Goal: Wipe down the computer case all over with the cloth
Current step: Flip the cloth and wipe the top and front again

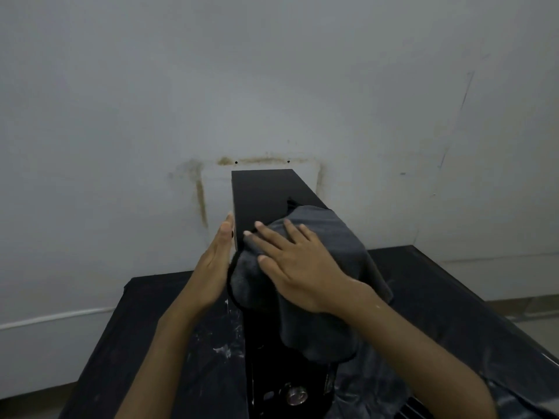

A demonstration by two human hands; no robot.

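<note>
Bare forearms point(423, 346) rise from the bottom edge. At centre frame the right hand point(298, 267), fingers spread, presses a grey fleecy cloth point(341, 237) onto a tall, narrow black metal computer case point(263, 189); the left hand point(216, 261), fingers straight, braces its left side. Beneath, a black plastic-covered tabletop point(145, 343). A hard sideways wipe could tip the case.

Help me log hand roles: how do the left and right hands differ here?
The left hand stands on edge, fingers together, against the left side of the computer case; the right hand lies palm-down, fingers spread. The left hand touches the bare case; the right hand presses the grey cloth on top. Both have straight fingers.
</note>
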